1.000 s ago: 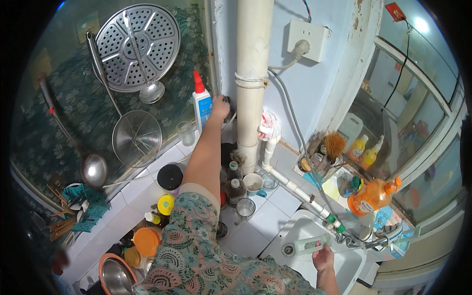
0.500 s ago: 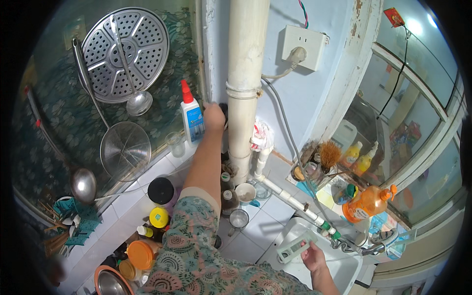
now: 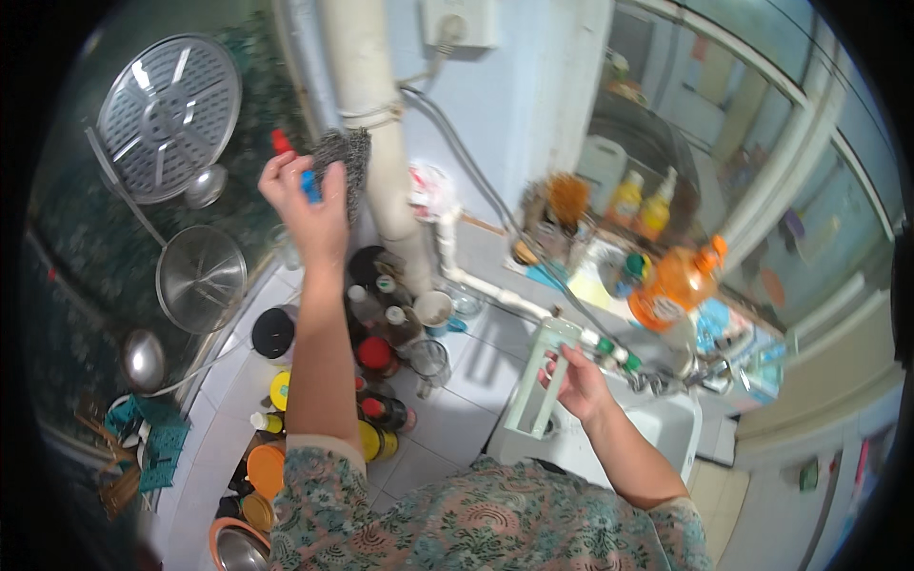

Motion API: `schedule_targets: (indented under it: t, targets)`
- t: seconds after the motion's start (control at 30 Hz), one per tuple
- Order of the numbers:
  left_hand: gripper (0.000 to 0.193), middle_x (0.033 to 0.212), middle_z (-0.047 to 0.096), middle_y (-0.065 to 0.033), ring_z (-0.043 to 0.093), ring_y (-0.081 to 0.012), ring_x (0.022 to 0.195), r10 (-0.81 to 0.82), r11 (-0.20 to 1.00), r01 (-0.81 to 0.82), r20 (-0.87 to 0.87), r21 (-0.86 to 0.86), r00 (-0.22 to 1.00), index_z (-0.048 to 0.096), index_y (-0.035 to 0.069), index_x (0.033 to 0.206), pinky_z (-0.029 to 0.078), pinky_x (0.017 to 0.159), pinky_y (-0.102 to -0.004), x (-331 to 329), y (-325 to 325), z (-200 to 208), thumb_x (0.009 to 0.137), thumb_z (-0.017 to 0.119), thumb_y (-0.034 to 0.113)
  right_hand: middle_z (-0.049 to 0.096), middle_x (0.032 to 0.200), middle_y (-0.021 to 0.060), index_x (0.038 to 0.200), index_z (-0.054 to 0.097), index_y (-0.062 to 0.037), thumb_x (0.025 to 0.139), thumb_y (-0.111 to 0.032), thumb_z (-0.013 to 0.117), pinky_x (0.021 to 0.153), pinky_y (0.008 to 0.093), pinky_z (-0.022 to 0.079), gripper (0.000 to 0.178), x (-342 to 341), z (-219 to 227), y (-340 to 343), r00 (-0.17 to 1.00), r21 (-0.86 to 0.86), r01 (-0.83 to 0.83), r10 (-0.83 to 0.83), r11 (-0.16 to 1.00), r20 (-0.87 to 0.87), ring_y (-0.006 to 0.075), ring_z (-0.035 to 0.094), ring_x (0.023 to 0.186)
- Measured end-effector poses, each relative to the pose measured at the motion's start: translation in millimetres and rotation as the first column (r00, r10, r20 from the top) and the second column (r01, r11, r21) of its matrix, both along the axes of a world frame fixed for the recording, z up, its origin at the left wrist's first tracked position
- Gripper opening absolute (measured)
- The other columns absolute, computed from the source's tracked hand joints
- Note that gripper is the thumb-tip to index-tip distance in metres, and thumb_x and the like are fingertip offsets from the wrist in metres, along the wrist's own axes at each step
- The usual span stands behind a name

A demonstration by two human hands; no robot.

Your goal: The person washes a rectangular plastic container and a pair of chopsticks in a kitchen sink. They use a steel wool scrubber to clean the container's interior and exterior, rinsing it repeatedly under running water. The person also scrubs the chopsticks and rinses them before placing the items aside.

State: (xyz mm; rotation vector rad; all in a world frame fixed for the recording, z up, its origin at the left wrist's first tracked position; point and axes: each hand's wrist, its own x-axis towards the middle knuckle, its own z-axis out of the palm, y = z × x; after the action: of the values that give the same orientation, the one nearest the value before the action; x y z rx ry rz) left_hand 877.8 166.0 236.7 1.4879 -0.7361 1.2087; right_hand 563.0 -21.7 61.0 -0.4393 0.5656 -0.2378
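Both hands are occupied: a pale green rectangular frame (image 3: 551,395) is gripped by the right hand (image 3: 577,383) above the sink (image 3: 678,423), its long axis slanting from near left to far right. Left of it, a grey, fuzzy scrubber (image 3: 354,157), longest near-to-far, is overlapped by the left hand's (image 3: 309,209) thumb, its grip unclear.

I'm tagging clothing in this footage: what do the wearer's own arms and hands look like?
The short, loose left sleeve is muted green fabric with pinkish and dark swirling motifs, ending in a plain pale cuff. Both forearms are bare; neither left hand nor right hand wears a glove.
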Motion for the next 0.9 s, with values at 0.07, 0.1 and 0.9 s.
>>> schedule_targets:
  t: [0.07,0.1,0.9]
  targets:
    - [0.026,0.108,0.048,-0.0112,0.049,-0.0198,0.1,-0.525,0.848,0.481,-0.237,-0.221,0.818,0.048,0.004,0.105,0.04,0.087,-0.0317,-46.8,-10.9,-6.3,0.082,0.06,0.007,0.053,0.091,0.0026,0.115,0.044,-0.0152,0.093,-0.021,0.049,0.073,0.0374,0.051,0.023,-24.2,-7.1,3.1,0.998,-0.011,-0.026,0.027,1.0,0.063,0.0152,0.056,0.075]
    - [0.025,0.106,0.05,-0.0098,0.051,-0.0165,0.096,-0.773,0.635,0.632,-0.372,-0.444,0.514,0.047,0.004,0.107,0.042,0.084,-0.0292,-78.7,-22.4,-9.7,0.085,0.058,0.006,0.054,0.091,0.0026,0.114,0.045,-0.0155,0.093,-0.023,0.048,0.073,0.0376,0.051,0.022,-37.4,-11.1,4.1,0.998,-0.011,-0.021,0.022,1.0,0.067,0.0155,0.056,0.075]
    - [0.053,0.114,0.05,-0.01,0.049,-0.029,0.094,-0.383,0.016,0.502,-0.459,0.865,0.802,0.049,0.012,0.125,0.045,0.077,-0.0376,-366.1,-174.7,-218.8,0.073,0.057,0.006,0.052,0.108,-0.004,0.124,0.043,-0.0231,0.095,-0.031,0.044,0.085,0.0401,0.042,0.03,-218.9,-74.4,-23.5,0.966,0.045,0.257,-0.258,0.965,0.012,0.0148,0.05,0.1]
